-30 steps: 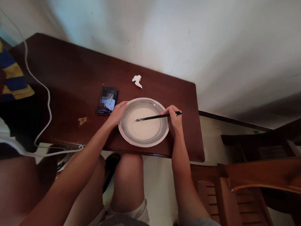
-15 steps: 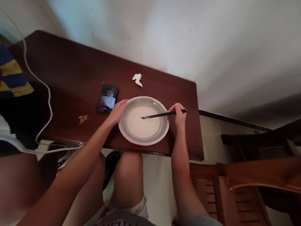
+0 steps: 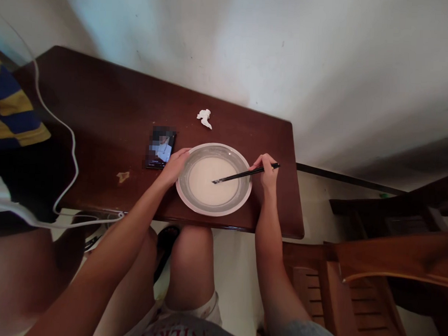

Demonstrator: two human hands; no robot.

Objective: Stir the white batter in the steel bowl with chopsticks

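A band of blue-and-yellow striped cloth [image 3: 18, 114] worn by another person fills the far left, cut off by the edge. A smooth white cable [image 3: 72, 143] loops down beside it to the near edge of the table [image 3: 101, 105], a dark red-brown board with a glossy finish and angled far-left corner. On it lies a ragged-edged pale patch [image 3: 123, 176], perhaps peeled varnish, and a flat black phone [image 3: 161, 148] with a lit screen.

The left hand [image 3: 175, 167] is clamped on the left rim of a wide, round, shallow bowl [image 3: 184, 184], which sits near the table's near edge. Its wall is grey and its rim pale; inside lies a smooth, milky liquid [image 3: 204, 189]. Beyond it is a crumpled white tissue [image 3: 204, 118]. The right hand [image 3: 267, 170], at the bowl's right, is closed around slim black chopsticks [image 3: 236, 176], their whitened tips over the middle of the liquid. At the right stands a slatted brown wooden chair [image 3: 390, 257].

Blurred squares mask the phone's left side. The left thumb is hard to make out, and whether the chopstick tips dip below the surface cannot be told. Shadow swallows the wood beyond the chair.
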